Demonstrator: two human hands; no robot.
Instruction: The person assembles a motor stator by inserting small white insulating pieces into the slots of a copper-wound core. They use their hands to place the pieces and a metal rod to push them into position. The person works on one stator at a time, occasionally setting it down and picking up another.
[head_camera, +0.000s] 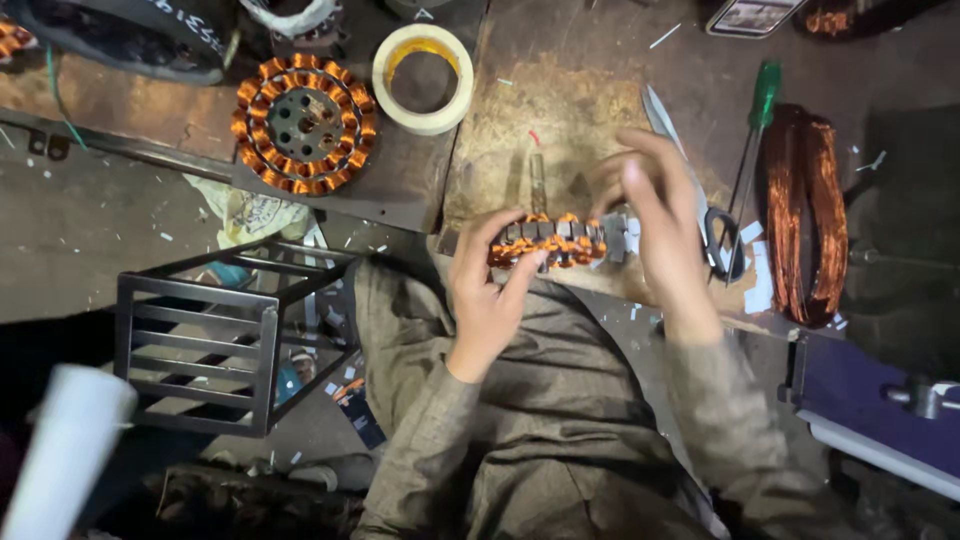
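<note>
Two hands on one part: left hand (487, 288) grips a wound stator (548, 241) seen edge-on, copper coils and grey steel teeth, fingers curled around its left end, thumb under it. Right hand (655, 215) at the stator's right end, blurred, fingers spread loosely over the edge, touching it; cannot tell if it really clamps. Stator is held up at the near edge of the desk (560, 110), above the person's lap, brownish sleeves below. Just right of the right hand: scissors (718, 240) lying on the desk, with a green-handled screwdriver (757, 130) beside them, pointing far. Further right a hank of loose copper wire (808, 215), with white paper scraps (760, 285) between it and the scissors. Far left of the hands: second stator (303, 123) lying flat, round, copper coils all round, on a dark metal plate (400, 185). Roll of pale tape (423, 78) just right of it, flat. Near left: empty black metal frame (205, 335), open bars, on the floor. White blurred tube (65, 450) at near left corner
</note>
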